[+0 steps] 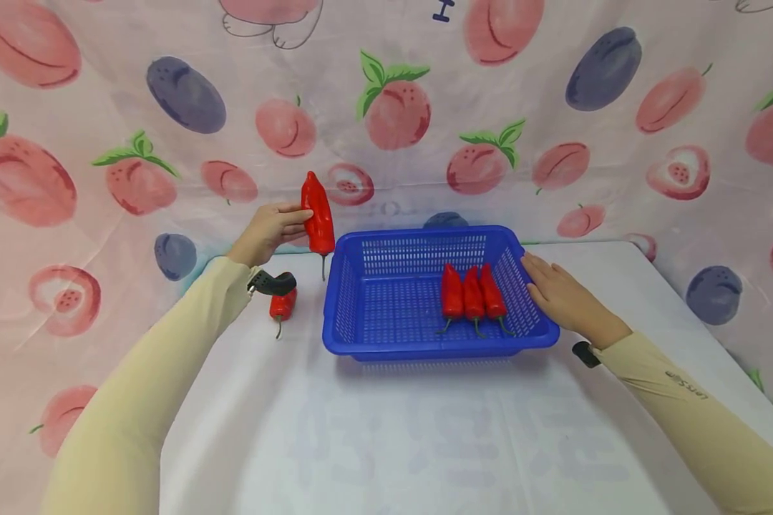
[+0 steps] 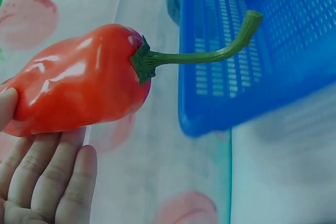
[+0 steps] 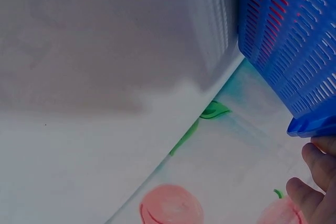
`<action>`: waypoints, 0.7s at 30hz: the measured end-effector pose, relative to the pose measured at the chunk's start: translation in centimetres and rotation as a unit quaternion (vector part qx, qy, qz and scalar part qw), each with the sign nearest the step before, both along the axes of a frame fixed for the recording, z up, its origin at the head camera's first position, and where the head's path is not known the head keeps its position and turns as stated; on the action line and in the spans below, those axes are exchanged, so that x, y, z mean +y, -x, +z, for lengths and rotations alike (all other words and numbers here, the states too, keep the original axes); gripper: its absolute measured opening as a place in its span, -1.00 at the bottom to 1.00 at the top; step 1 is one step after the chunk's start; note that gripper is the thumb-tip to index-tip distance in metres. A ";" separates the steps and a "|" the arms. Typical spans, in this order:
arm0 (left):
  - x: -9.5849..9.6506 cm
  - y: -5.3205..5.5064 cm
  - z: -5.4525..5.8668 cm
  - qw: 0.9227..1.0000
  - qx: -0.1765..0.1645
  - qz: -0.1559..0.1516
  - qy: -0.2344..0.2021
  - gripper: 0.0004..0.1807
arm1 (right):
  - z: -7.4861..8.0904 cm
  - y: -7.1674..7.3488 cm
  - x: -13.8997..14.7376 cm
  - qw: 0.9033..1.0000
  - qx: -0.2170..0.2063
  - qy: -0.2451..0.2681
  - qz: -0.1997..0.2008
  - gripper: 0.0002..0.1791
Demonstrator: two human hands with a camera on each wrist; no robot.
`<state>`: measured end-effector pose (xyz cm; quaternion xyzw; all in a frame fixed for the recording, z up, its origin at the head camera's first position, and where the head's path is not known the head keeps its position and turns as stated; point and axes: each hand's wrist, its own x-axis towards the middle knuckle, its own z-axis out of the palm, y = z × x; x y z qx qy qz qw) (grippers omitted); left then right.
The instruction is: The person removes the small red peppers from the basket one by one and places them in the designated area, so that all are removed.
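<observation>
In the head view my left hand holds a red pepper up beside the basket's left end, its green stem hanging down. Close up in the left wrist view, the thumb lies on the pepper and the fingers are on its other side. A blue plastic basket sits on the table, with three red peppers side by side in its right part. My right hand rests at the basket's right rim with straight fingers. In the right wrist view the fingertips meet that rim from outside.
Another red pepper lies on the white table left of the basket, partly hidden by the black band on the left wrist. Behind the table hangs a fruit-printed cloth.
</observation>
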<state>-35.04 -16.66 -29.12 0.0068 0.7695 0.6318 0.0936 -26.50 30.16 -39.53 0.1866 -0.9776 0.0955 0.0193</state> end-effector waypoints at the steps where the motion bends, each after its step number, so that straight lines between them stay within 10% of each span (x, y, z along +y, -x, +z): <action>1: -0.4 -0.1 0.1 1.000 0.000 0.003 0.005 -0.42 | 0.0 0.0 0.0 1.000 0.001 -0.002 0.000 -0.37; 21: -6.1 -1.8 -1.0 0.999 -0.029 0.021 -0.017 -0.29 | 0.1 -0.1 -0.2 0.999 0.026 -0.025 0.006 -0.39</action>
